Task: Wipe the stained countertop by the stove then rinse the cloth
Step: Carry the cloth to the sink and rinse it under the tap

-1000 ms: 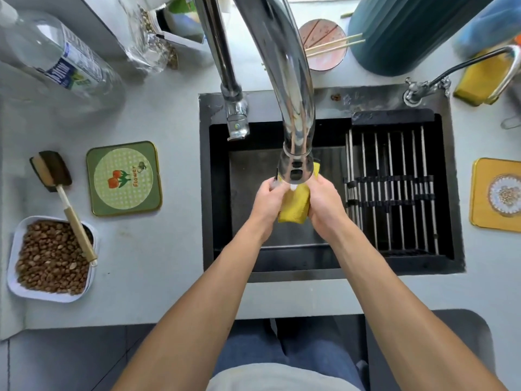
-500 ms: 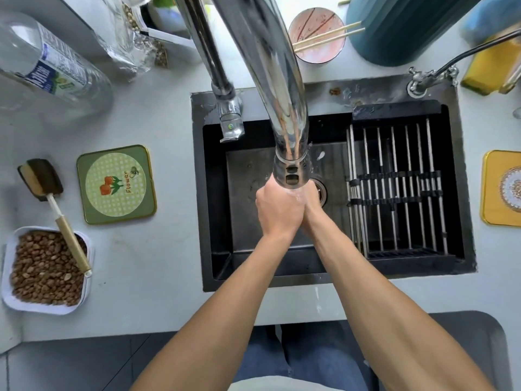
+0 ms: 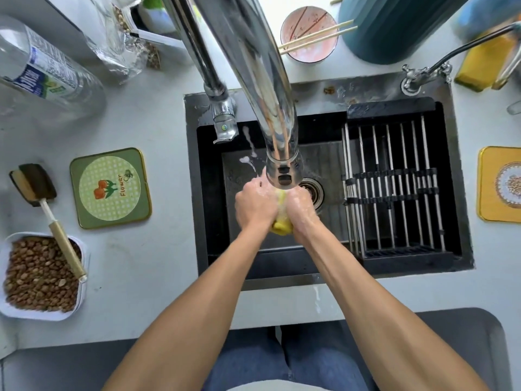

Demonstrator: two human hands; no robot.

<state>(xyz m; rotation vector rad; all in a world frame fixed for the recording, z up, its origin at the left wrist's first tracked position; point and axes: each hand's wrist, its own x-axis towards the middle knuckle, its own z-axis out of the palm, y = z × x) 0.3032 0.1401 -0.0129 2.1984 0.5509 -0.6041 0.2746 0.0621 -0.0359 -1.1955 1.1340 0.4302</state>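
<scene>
Left hand and right hand both clenched round yellow cloth, now bunched and peeking out again after being hidden half a second ago. Held under faucet spout above black sink. Rinsing evidently underway; wringing probably next.

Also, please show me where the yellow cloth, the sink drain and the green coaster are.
yellow cloth (image 3: 280, 227), head view, on the bunched lower end showing below the hands.
sink drain (image 3: 315, 191), head view, on its metal ring right of the faucet head.
green coaster (image 3: 110, 188), head view, on its round flower print.
</scene>
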